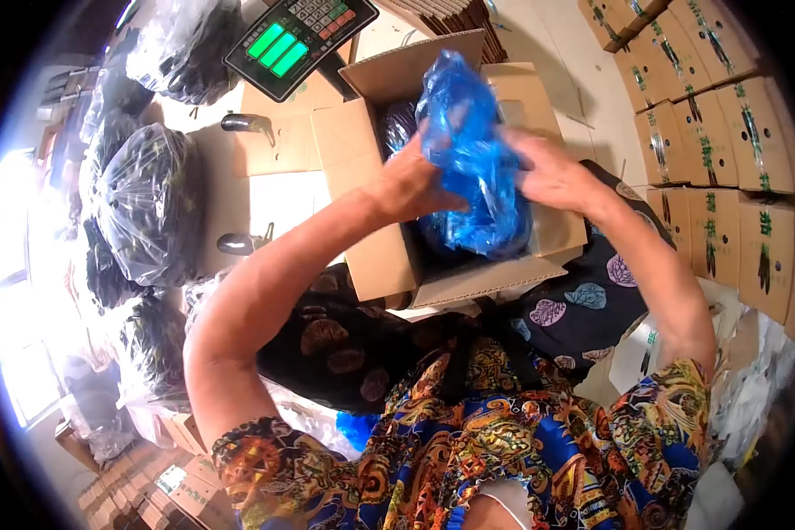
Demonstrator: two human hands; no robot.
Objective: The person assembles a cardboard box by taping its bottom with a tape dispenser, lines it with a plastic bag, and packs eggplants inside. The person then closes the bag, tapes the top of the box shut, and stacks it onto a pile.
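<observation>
An open cardboard box [368, 208] stands in front of me with its flaps folded out. Over it is a crumpled blue plastic bag [473, 168], with dark contents showing through its lower part. My left hand [415, 181] is at the bag's left side, its fingers partly hidden by the plastic. On the right side, my right hand [548, 168] touches the bag, and its fingertips are blurred against it. Dark wrapped items [399, 124] lie inside the box at the upper left.
A scale display [300, 40] glows green beyond the box. Two eggplants [243, 122] lie on the left, beside clear bags of dark produce [150, 203]. Stacked cartons [715, 132] line the right. Flattened cardboard [450, 18] is at the top.
</observation>
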